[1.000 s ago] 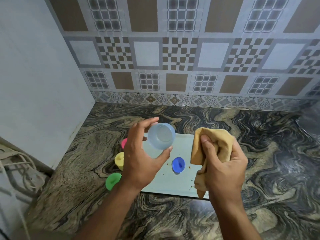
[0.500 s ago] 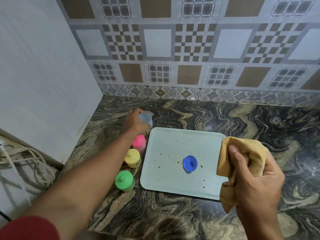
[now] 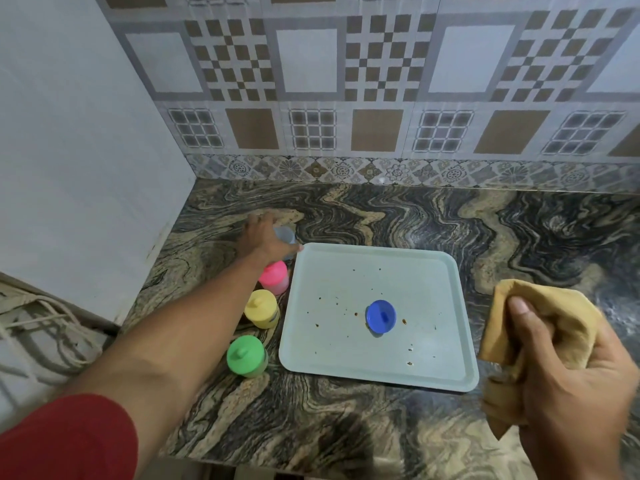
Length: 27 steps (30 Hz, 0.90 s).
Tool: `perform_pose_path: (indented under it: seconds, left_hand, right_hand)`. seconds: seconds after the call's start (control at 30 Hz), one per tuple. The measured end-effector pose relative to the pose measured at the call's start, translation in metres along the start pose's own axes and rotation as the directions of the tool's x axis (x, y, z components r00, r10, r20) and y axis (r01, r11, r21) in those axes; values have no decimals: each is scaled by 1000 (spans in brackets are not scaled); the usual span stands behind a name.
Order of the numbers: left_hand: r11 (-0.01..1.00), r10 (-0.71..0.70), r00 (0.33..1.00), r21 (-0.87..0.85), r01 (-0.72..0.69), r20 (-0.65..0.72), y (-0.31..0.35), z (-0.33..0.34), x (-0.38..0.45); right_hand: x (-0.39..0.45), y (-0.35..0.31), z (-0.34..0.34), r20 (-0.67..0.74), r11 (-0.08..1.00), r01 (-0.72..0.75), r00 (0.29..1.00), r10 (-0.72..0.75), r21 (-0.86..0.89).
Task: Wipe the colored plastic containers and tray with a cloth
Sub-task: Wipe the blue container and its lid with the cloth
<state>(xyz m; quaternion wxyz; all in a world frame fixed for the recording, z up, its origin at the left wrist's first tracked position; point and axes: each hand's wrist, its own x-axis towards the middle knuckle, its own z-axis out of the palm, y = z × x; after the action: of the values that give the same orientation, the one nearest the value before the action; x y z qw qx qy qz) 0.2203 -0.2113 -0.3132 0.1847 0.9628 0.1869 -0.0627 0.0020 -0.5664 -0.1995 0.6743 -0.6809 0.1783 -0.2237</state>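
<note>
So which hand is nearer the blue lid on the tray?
Right. The right hand holds the cloth just off the tray's right edge; the left hand is beyond the far-left corner from the blue lid.

The left hand [image 3: 264, 237] reaches out, a cup [image 3: 285, 234] just beyond its fingers [image 3: 254, 220], off the tray [image 3: 433, 377]'s far left corner. Three lidded containers [image 3: 260, 308] line up nearer than those fingers, left of the tray. A lid [image 3: 381, 316] sits on the tray, left of the right hand [image 3: 568, 379]'s thumb [image 3: 524, 318], which pins a cloth [image 3: 561, 317].
</note>
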Motion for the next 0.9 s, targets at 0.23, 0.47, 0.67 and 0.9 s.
perform_pose_path:
  seconds: [0.23, 0.47, 0.67, 0.9]
  left_hand:
    - [856, 308, 931, -369, -362, -197, 37, 2, -56]
    - [846, 384, 923, -415, -335, 39, 71, 67, -148]
    - [900, 318, 948, -320, -295, 20, 93, 113, -184]
    - [932, 200, 980, -312, -184, 17, 104, 128, -186]
  right_hand:
    - [3, 3, -11, 24, 998, 26, 999, -28, 51]
    - [3, 3, -27, 43, 996, 76, 996, -78, 47]
    - [1, 4, -45, 41, 994, 85, 995, -88, 62]
    - [-2, 8, -64, 9, 998, 22, 1000, -22, 58]
